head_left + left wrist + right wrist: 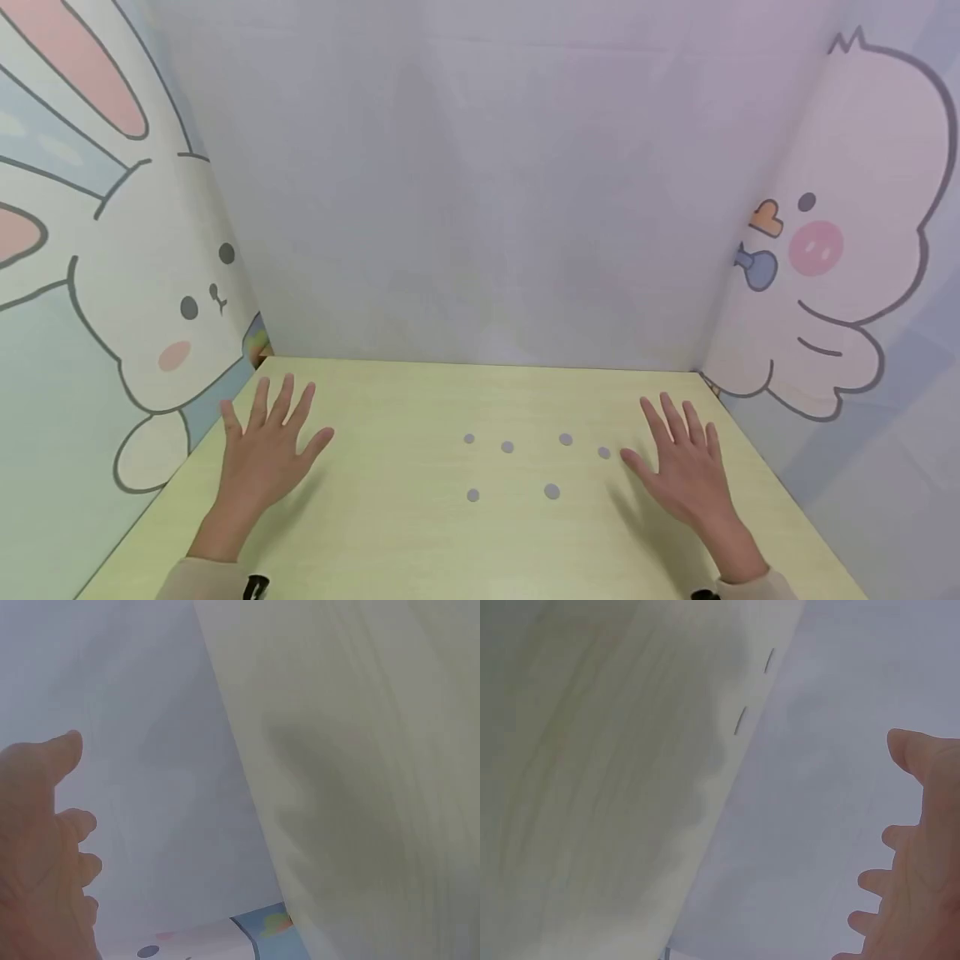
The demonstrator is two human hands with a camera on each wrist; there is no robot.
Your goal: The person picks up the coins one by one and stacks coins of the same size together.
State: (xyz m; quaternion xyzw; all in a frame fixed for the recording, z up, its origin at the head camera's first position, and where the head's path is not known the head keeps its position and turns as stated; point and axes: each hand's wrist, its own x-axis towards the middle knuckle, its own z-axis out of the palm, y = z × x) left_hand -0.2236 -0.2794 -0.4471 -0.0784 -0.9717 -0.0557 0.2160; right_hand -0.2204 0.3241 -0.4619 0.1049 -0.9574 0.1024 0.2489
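My left hand (262, 454) is held over the left side of the pale wooden table (390, 533), fingers spread and straight, holding nothing. On the opposite side, my right hand (686, 475) has its fingers fanned out too, with nothing in its grasp. Several small grey discs lie flat on the tabletop between the hands. The one nearest the right hand is a disc (603, 452) just left of its thumb tip. Another larger disc (552, 492) lies closer to me. Each hand casts a shadow on the wood.
A plain pale sheet (480, 192) rises behind the table's far edge. Side sheets carry a cartoon rabbit (150, 292) on the left and a cartoon chick (847, 167) on the right. Beige sleeves (202, 579) and dark bands (256, 587) show at the wrists.
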